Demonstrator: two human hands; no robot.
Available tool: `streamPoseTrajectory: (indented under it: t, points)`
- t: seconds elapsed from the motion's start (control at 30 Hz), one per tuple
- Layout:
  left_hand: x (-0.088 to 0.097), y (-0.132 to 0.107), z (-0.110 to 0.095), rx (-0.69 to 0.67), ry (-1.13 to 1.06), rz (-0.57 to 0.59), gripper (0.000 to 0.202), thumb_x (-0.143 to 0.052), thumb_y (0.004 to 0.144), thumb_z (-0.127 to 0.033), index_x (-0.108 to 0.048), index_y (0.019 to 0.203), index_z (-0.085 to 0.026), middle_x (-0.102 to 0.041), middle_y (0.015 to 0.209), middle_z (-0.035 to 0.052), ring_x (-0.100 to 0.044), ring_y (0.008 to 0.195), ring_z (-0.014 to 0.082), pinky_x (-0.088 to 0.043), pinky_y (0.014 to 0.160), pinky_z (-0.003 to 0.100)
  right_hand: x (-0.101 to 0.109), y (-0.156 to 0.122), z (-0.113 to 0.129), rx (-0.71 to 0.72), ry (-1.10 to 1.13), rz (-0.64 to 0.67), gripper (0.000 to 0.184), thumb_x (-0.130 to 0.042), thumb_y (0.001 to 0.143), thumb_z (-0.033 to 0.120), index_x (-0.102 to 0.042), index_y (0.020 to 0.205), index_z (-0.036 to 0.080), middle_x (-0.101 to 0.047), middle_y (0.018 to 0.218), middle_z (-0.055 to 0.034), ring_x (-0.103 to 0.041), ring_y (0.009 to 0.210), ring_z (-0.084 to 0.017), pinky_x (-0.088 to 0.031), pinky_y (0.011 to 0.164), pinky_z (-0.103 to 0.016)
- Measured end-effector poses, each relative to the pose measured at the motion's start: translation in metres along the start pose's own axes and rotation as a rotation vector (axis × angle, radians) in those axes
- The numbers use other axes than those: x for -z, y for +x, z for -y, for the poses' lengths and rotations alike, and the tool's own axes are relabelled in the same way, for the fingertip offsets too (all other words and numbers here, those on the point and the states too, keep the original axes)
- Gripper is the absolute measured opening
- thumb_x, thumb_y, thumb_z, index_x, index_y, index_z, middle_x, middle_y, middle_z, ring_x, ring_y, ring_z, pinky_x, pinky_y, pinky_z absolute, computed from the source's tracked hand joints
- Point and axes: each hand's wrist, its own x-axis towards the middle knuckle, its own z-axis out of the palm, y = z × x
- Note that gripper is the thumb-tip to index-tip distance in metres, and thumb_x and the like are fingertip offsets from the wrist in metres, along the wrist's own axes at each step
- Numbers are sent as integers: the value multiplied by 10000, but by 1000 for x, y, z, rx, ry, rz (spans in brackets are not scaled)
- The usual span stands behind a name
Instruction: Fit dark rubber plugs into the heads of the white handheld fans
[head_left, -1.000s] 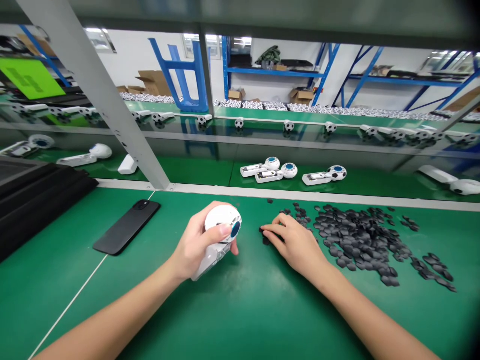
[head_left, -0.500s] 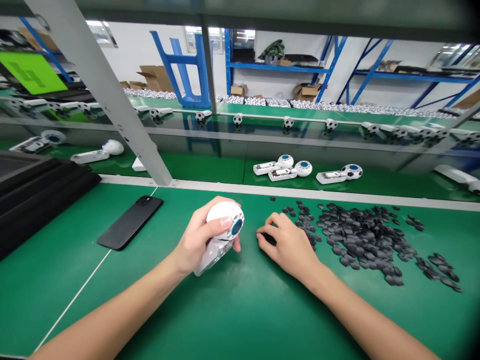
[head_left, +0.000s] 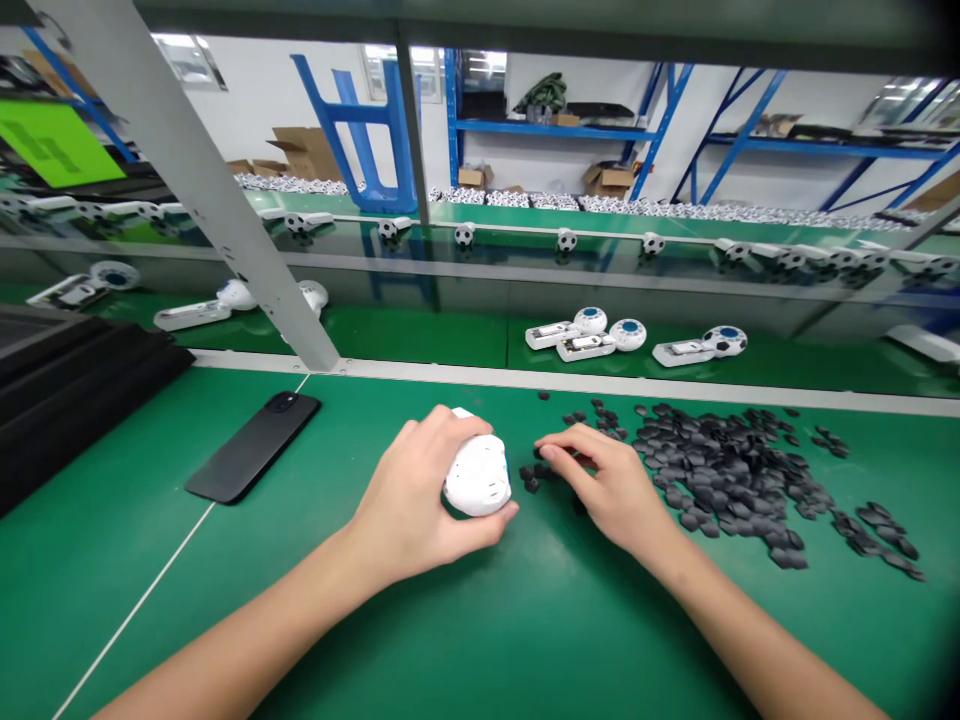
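My left hand [head_left: 397, 510] is closed round a white plastic housing [head_left: 478, 478] with a ball-shaped head, its plain, slotted side turned up towards me. Most of the handle is hidden behind the fingers. To the right, my right hand [head_left: 619, 490] pinches a small black plastic piece [head_left: 538, 451] between thumb and fingertips, just above the green tabletop. A few loose black pieces [head_left: 532, 478] lie right below those fingers. Beyond the right hand spreads a large pile of black pieces [head_left: 720, 470], flat and many-sided.
A black phone [head_left: 255, 447] lies at the left, near a dark stack of trays [head_left: 82, 390]. A slanting metal post [head_left: 202, 190] rises at the back left. Behind a pale rail [head_left: 450, 380], several white ball-headed housings [head_left: 628, 334] rest on a green belt [head_left: 420, 335].
My left hand has turned the housing over, so its blue disc no longer faces up. My right hand has shifted slightly right and now pinches a black piece; small pieces lie nearer the left hand.
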Motion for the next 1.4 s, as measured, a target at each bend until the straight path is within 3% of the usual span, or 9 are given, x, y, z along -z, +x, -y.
streamPoseTrajectory:
  t: [0.13, 0.37, 0.53, 0.67, 0.8, 0.9, 1.0, 1.17, 1.4]
  points:
    - [-3, -8, -5, 196, -41, 90, 564, -828, 774, -457, -581, 1256, -302, -719, 912, -2, -633, 671, 206, -421, 632, 286, 0, -11, 19, -92, 316, 61, 155, -659, 999, 358, -771, 1037, 257, -709, 1007, -49, -696, 857, -194, -575, 712, -285]
    - [-12, -12, -11, 313, -194, 137, 586, -822, 794, -392, -534, 1303, -345, -737, 963, -16, -658, 722, 207, -445, 625, 270, -4, -23, 32, -205, 563, 192, 171, -671, 999, 394, -711, 965, 231, -763, 862, -29, -748, 807, -190, -615, 760, -286]
    - [-14, -14, -14, 332, -184, 167, 567, -792, 813, -374, -514, 1307, -346, -722, 947, -26, -647, 720, 199, -440, 611, 266, -5, -26, 35, -199, 502, 161, 232, -737, 944, 401, -666, 829, 212, -741, 740, -15, -715, 681, -168, -578, 650, -247]
    - [-17, -15, -16, 285, -81, 178, 612, -790, 767, -311, -496, 1302, -349, -715, 1060, -13, -675, 831, 226, -458, 664, 281, -10, -28, 41, -107, 348, 108, 228, -735, 934, 354, -660, 774, 210, -711, 683, 5, -670, 625, -140, -535, 600, -219]
    - [-17, -15, -14, 286, -43, 254, 636, -776, 746, -288, -470, 1300, -352, -712, 1017, -24, -667, 785, 223, -441, 640, 283, -16, -31, 44, -11, 250, 46, 150, -745, 916, 285, -677, 800, 221, -710, 710, 27, -666, 624, -117, -533, 596, -187]
    - [-16, -14, -13, 323, -67, 306, 632, -748, 773, -294, -436, 1319, -352, -692, 903, -44, -636, 709, 210, -417, 597, 276, -21, -33, 43, 18, 210, 2, 144, -771, 903, 288, -674, 814, 229, -722, 747, 32, -679, 640, -116, -546, 614, -181]
    - [-14, -12, -15, 347, -198, 348, 659, -734, 785, -278, -387, 1342, -344, -674, 920, -39, -627, 728, 199, -437, 604, 273, -23, -33, 41, 19, 167, -15, 179, -791, 893, 317, -664, 800, 230, -719, 748, 31, -679, 639, -125, -554, 626, -196]
    - [-17, -13, -16, 389, -377, 369, 875, -873, 700, -449, -340, 1383, -326, -665, 1020, -10, -635, 843, 210, -492, 689, 292, -25, -31, 36, -2, 113, 30, 253, -779, 913, 364, -629, 761, 228, -689, 717, 31, -632, 617, -128, -500, 598, -223]
    - [-23, -17, -17, 429, -358, 301, 739, -836, 754, -557, -422, 1315, -312, -658, 907, -36, -595, 754, 179, -451, 663, 286, -27, -33, 35, -17, 104, 116, 296, -691, 982, 356, -564, 747, 230, -632, 725, 25, -565, 657, -138, -416, 577, -239]
